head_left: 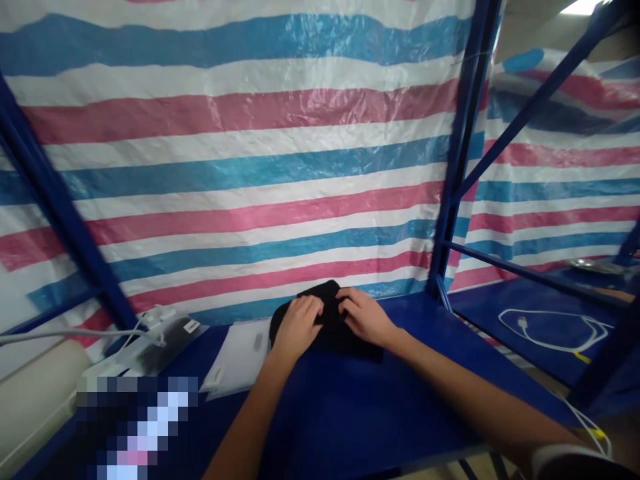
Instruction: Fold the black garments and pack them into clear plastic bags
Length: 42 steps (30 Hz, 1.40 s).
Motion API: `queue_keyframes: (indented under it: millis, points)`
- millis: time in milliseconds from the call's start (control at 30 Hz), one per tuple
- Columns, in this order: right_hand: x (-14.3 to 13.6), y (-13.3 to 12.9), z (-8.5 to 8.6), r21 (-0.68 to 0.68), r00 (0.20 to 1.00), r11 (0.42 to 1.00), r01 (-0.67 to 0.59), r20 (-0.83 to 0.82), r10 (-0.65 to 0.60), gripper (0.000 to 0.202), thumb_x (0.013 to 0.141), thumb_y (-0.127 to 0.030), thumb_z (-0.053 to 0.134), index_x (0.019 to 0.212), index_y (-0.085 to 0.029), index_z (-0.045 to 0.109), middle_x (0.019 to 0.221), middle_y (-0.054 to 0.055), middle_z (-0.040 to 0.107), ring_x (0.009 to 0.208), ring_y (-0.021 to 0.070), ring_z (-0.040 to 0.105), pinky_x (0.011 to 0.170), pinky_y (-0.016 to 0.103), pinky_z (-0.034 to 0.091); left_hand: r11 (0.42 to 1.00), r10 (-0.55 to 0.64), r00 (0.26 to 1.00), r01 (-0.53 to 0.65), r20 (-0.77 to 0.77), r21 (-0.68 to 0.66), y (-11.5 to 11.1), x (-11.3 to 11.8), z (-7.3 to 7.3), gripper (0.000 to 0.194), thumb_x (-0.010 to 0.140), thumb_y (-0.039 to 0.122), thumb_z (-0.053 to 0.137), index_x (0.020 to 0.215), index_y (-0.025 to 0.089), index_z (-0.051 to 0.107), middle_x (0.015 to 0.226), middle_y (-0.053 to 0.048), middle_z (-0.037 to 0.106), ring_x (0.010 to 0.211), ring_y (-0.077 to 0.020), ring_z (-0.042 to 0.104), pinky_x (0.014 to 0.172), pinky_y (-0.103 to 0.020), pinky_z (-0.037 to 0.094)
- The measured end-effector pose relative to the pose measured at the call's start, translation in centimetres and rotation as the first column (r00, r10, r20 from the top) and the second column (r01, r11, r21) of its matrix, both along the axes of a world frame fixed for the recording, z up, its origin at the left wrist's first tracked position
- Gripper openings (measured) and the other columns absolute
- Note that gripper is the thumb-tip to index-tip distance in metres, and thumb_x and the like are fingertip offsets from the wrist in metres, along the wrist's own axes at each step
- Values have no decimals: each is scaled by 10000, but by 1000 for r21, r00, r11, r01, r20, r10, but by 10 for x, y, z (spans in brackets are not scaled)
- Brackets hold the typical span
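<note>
A piece of black cloth (329, 337), perhaps a folded garment, lies on the blue shelf (400, 407) close to the striped sheet. My left hand (299, 323) rests on its left part with curled fingers closed on the fabric. On the right part, my right hand (366, 315) has its fingertips bent into the cloth, thumb and fingers drawn together. Both hands are a short way apart, with black fabric showing between them. The cloth's dark folds are hard to tell apart.
Left of the cloth lie white papers or clear sleeves (240, 353). Farther left are a grey plastic bag (173, 343) and a white power strip (159, 318) with cables. Blue metal posts (457, 153) frame the shelf. A white cable (547, 343) lies on the right shelf.
</note>
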State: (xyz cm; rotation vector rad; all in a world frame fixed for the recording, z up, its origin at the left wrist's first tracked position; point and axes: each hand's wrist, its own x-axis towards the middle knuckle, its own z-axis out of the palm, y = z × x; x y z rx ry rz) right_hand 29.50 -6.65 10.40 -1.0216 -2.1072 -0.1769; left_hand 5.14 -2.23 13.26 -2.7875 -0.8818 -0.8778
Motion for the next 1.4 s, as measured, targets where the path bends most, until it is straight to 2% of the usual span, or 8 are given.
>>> queue_keyframes:
  millis: [133, 233, 333, 500, 733, 967, 1167, 1400]
  points:
    - [5, 14, -47, -273, 988, 950, -154, -28, 152, 275, 784, -18, 647, 971, -219, 627, 1217, 86, 682, 1140, 252, 640, 998, 404, 522, 998, -5, 979, -8, -204, -64, 10, -2, -56, 206, 964, 316, 768, 1103, 208, 661, 1062, -57, 726, 1009, -270, 654, 894, -402, 477]
    - [10, 13, -60, -357, 977, 911, -207, -116, 177, 118, 886, -210, 742, 935, -217, 635, 1130, 62, 720, 1070, 233, 657, 976, 379, 520, 996, -28, 985, 14, -169, -84, 8, -5, -74, 168, 1039, 356, 675, 1138, 225, 708, 1101, -52, 730, 1051, -253, 651, 909, -389, 469]
    - [10, 15, -61, -413, 985, 900, -136, -154, 78, 203, 972, -396, 703, 922, -208, 643, 970, 38, 727, 875, 195, 660, 830, 324, 518, 991, -33, 996, 21, -89, -132, 6, -6, -76, 213, 1083, 385, 593, 1105, 233, 741, 1098, -47, 725, 1049, -235, 651, 910, -375, 475]
    - [-1, 28, -65, -452, 952, 888, -88, -299, -58, 208, 982, -395, 685, 1010, -210, 593, 817, -22, 688, 709, 155, 644, 685, 268, 497, 975, 88, 995, -77, 43, -210, 5, 3, -78, 270, 1101, 376, 516, 1089, 216, 734, 1100, -64, 700, 1031, -230, 663, 934, -368, 502]
    - [-11, 16, -57, -126, 997, 991, -53, 43, 58, 259, 1046, -220, 507, 1212, -255, 703, 1245, 114, 683, 1137, 267, 629, 994, 443, 534, 948, 239, 971, -228, 25, -221, 7, 17, -79, 171, 1045, 239, 533, 992, 225, 694, 1024, -51, 699, 954, -225, 679, 871, -347, 504]
    - [-4, 20, -65, -199, 993, 973, -118, -42, 112, 315, 976, -330, 721, 1284, -265, 726, 1232, 98, 700, 1153, 274, 622, 1053, 471, 527, 943, 254, 953, -204, 168, -264, 6, 15, -80, 131, 1031, 241, 565, 1142, 250, 635, 1186, -43, 646, 966, -195, 691, 828, -315, 519]
    - [1, 29, -66, -264, 994, 958, -110, -32, 106, 386, 917, -280, 811, 1287, -243, 708, 1255, 94, 692, 1182, 266, 616, 1078, 440, 504, 994, 84, 996, -83, 6, -64, -8, 14, -76, 315, 954, 53, 530, 1157, 257, 657, 1221, -57, 709, 1238, -276, 578, 1079, -475, 415]
    - [-2, 35, -64, -301, 995, 950, -85, -69, 68, 274, 1007, -285, 695, 1272, -215, 685, 1186, 99, 729, 1134, 263, 646, 1063, 455, 503, 987, 119, 991, -124, -62, -97, -2, 8, -82, 445, 963, 160, 594, 1397, 260, 593, 1409, -97, 647, 1311, -313, 550, 1071, -490, 433]
